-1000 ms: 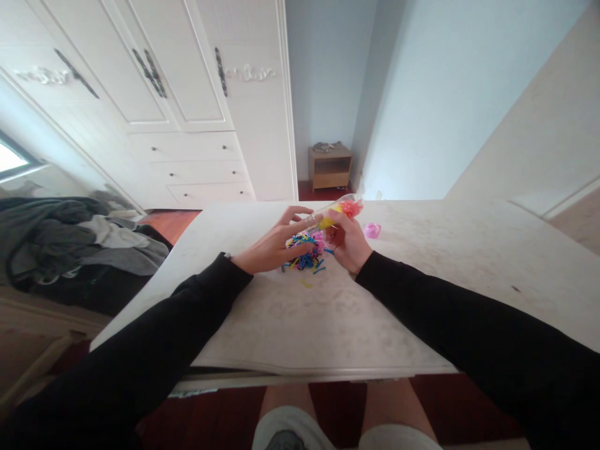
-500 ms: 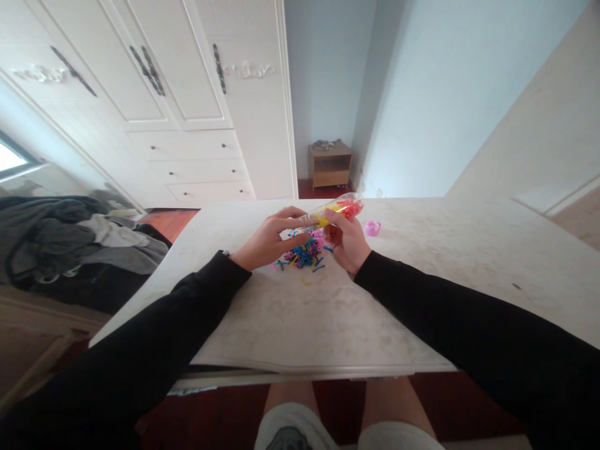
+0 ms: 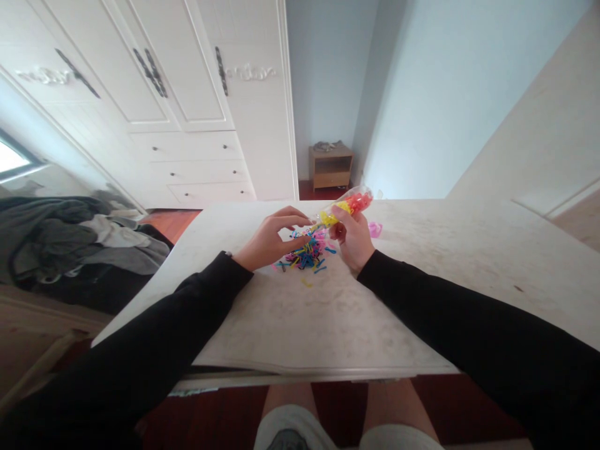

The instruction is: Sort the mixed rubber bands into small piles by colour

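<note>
My right hand (image 3: 352, 239) is closed around a clear plastic bottle (image 3: 360, 190), held tilted above the table with its narrow end down toward the left. Inside the bottle lie yellow pieces and, at the far end, red ones. My left hand (image 3: 272, 240) is at the bottle's narrow end, thumb and forefinger curled around a small yellowish thing too small to make out. Below both hands, a heap of thin coloured strips (image 3: 307, 255), blue, pink, yellow and black, rests on the table. A lone yellow strip (image 3: 307, 283) lies nearer me.
A small pink object (image 3: 375, 230) sits on the white table (image 3: 300, 325), right of my right hand. Dark and grey clothes (image 3: 126, 244) are piled at the left. Behind the table stand a white wardrobe (image 3: 197, 147) and a small wooden nightstand (image 3: 330, 172).
The bottle has shifted slightly up and right in my right hand, tilting more steeply. My left fingers have drawn off its neck toward the mouth. The yellow pieces inside look more bunched.
</note>
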### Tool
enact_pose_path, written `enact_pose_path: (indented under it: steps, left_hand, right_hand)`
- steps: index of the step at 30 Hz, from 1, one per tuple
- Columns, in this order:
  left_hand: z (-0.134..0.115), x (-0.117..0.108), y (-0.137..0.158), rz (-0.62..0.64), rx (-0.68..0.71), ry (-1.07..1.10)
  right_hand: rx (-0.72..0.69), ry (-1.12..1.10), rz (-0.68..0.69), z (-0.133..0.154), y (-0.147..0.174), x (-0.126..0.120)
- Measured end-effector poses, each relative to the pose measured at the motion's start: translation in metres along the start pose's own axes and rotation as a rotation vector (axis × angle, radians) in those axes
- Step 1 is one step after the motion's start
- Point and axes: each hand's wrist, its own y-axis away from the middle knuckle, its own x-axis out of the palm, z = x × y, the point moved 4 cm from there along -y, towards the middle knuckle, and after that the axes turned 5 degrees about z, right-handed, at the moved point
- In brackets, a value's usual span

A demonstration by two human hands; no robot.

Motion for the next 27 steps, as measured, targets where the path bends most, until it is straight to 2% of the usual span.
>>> enact_pose_path:
  steps: [3, 7, 10, 17, 27]
  left_hand:
    - [-0.003, 0.003, 0.001, 0.085, 0.052, -0.008]
    - [-0.007, 0.008, 0.003, 0.237, 0.065, -0.009]
    - [-0.008, 0.008, 0.002, 0.27, 0.054, -0.007]
    - [-0.003, 0.004, 0.0, 0.181, 0.059, 0.02]
    - [0.003, -0.001, -0.002, -0.066, -0.007, 0.076]
  right_hand:
    - [0.037, -0.018, 0.023, 0.0, 0.002, 0.003]
    - [0.109, 0.018, 0.166, -0.004, 0.008, 0.009]
    - [0.106, 0.046, 0.212, -0.007, 0.012, 0.01]
    - [0.026, 0.116, 0.047, -0.007, 0.007, 0.0]
    - [-0.019, 0.159, 0.017, -0.004, 0.004, -0.002]
